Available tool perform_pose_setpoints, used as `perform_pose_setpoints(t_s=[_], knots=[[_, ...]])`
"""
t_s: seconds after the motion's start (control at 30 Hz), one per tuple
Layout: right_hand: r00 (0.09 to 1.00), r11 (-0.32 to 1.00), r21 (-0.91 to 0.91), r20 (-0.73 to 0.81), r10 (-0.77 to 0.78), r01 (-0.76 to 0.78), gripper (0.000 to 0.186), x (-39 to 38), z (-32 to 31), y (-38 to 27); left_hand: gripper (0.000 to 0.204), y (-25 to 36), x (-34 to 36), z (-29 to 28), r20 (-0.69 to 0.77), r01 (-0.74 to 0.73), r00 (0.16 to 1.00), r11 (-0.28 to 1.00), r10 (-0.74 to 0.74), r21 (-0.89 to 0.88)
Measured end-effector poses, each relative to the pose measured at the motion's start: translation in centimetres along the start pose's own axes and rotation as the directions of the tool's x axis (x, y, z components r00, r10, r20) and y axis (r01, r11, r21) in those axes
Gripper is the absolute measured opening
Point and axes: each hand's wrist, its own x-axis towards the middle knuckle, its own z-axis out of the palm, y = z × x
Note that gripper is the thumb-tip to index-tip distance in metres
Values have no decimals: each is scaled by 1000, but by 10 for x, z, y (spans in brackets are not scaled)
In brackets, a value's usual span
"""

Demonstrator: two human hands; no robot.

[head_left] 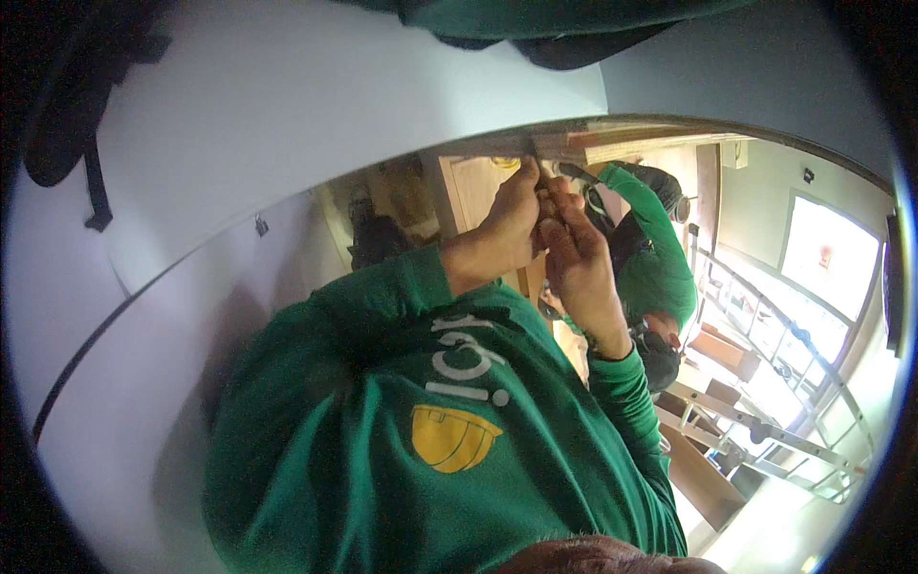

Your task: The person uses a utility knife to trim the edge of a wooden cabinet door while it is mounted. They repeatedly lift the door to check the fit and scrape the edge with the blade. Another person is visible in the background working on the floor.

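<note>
My left hand (505, 230) and my right hand (581, 263) are raised close together in the middle of the view, both in green sleeves. The fingers of both are bent and drawn in toward each other. Something small and brownish may be pinched between them, but the fingers hide it and I cannot make out what it is. Just beyond the fingertips runs a dark edge with a wooden beam (631, 143) along it. A pale wooden panel (470, 196) stands behind my left hand.
A person in green (669, 253) bends close by on the right. Past them are a metal ladder (779, 344), brown wooden boards (703, 474) and a bright window (830, 253). A large white surface (316, 105) spans the upper left. Dark objects (378, 234) lie behind my left arm.
</note>
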Motion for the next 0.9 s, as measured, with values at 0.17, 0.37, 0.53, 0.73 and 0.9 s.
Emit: perform_pose_setpoints(t_s=[0.17,0.37,0.53,0.73,0.9], knots=[[1000,994,112,-25,-2,5,47,-13,0,-4,45,-16,-11,11,26,67,997,997,-68,23],[1000,999,34,8,-26,26,51,-10,6,-6,46,-9,2,-10,57,57,997,998,-58,10],[994,984,-137,26,-109,111,52,24,11,27,44,18,22,-14,0,48,999,998,-49,40],[1000,998,52,9,-23,23,55,-19,6,-12,45,-7,-14,1,135,63,989,997,-58,-33],[1000,1000,-1,-22,0,0,54,-25,5,-16,48,-10,-14,0,100,82,991,995,-87,60]])
